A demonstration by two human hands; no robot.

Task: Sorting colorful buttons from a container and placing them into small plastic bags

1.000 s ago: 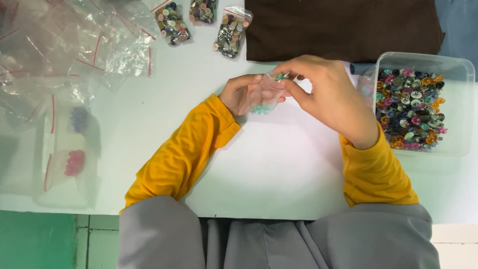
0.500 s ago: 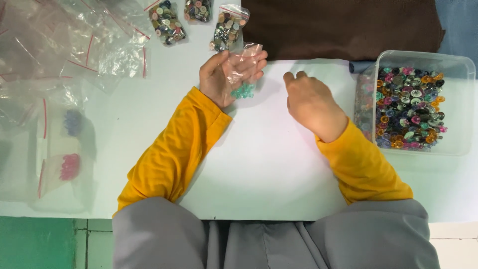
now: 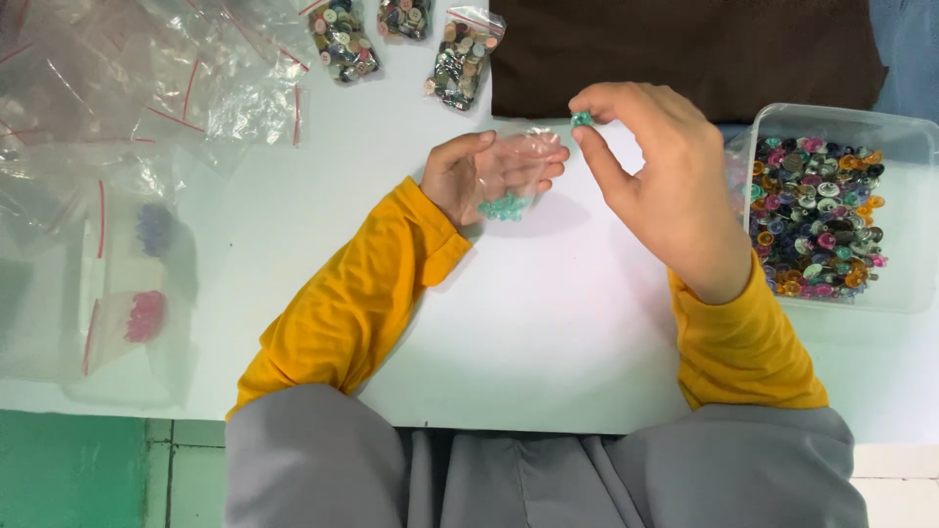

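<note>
My left hand (image 3: 481, 174) holds a small clear plastic bag (image 3: 516, 176) with several teal buttons gathered at its bottom, palm up above the white table (image 3: 509, 323). My right hand (image 3: 657, 176) is raised just right of the bag and pinches one teal button (image 3: 582, 118) between thumb and forefinger, close to the bag's upper edge. A clear plastic tub (image 3: 910, 284) full of mixed coloured buttons stands to the right of my right hand.
Three filled button bags (image 3: 458, 59) lie at the table's far edge beside a dark brown cloth (image 3: 685, 49). A heap of clear zip bags (image 3: 147, 78) covers the far left. Bags with blue buttons (image 3: 155, 230) and pink buttons (image 3: 145, 315) lie at the left.
My right hand has lifted off the table and now pinches a teal button near the bag. My left hand, with the bag, has dropped a little toward me.
</note>
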